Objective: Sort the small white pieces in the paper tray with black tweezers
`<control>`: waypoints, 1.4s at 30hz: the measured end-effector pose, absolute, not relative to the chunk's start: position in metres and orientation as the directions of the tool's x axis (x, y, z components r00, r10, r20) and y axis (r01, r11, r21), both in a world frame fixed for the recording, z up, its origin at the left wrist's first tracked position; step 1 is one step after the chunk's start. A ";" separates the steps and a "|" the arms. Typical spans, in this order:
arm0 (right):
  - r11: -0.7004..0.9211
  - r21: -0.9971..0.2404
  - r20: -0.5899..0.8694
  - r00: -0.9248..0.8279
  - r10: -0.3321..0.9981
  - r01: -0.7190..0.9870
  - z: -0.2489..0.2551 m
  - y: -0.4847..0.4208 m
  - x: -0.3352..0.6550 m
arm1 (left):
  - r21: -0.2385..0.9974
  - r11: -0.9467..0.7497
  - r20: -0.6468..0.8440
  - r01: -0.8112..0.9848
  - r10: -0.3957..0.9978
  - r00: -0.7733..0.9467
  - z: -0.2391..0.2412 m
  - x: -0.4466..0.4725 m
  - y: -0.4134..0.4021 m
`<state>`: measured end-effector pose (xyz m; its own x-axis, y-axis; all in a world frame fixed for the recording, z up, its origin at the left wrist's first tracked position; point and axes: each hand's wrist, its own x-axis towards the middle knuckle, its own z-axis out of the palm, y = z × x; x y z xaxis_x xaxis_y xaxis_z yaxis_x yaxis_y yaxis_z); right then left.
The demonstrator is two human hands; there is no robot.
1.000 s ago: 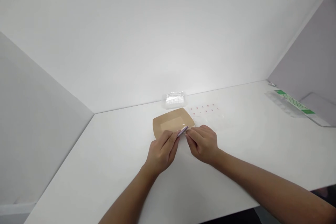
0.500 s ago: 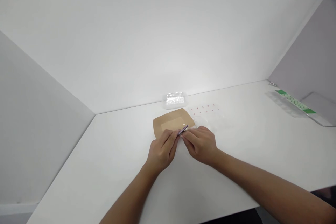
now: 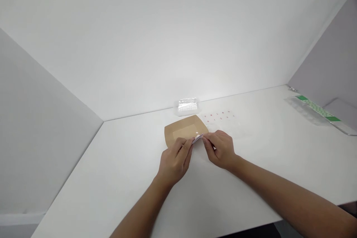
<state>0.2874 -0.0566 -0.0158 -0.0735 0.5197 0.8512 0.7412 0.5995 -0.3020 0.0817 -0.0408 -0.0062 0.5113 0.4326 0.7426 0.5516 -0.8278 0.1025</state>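
Note:
My left hand (image 3: 176,160) is closed on one end of a thin, flat strip (image 3: 197,138) with a dark purplish edge, seen nearly edge-on. At the strip's far end, the fingertips of my right hand (image 3: 221,148) are pinched together; whether they grip the strip or only touch it is hard to make out. Just beyond both hands lies a shallow brown cardboard tray (image 3: 178,124), its near edge partly hidden by my left hand. A small white bit (image 3: 197,132) shows over the tray's right part, close to the strip.
A clear plastic box (image 3: 187,107) stands behind the tray against the wall. Right of the tray lies a see-through sheet or bag (image 3: 219,116) with red printed characters. Farther right are a clear bag with a green-and-white strip (image 3: 318,108) and a bent wire frame (image 3: 341,130).
My right hand has moved a little right and up, away from my left. More of the strip shows between them. The view has shifted slightly.

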 end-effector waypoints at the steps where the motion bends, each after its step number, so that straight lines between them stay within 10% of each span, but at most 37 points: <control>1: 0.610 -0.316 0.855 -0.060 0.515 0.726 -0.016 -0.057 0.288 | 0.106 -0.821 0.745 0.561 0.440 0.501 -0.006 0.082 -0.041; 20: 0.608 -0.326 0.836 -0.079 0.543 0.724 -0.019 -0.056 0.285 | 0.309 -0.810 0.696 0.499 0.550 0.462 -0.001 0.085 -0.046; 42: 0.525 -0.352 0.759 -0.092 0.644 0.775 -0.025 -0.052 0.284 | 0.200 -0.755 0.754 0.625 0.525 0.393 -0.010 0.083 -0.040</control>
<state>0.2838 -0.0525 -0.0247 -0.0917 0.6443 0.7593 0.7747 0.5253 -0.3521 0.0829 -0.0403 -0.0097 0.3934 0.5254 0.7544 0.6249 -0.7547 0.1997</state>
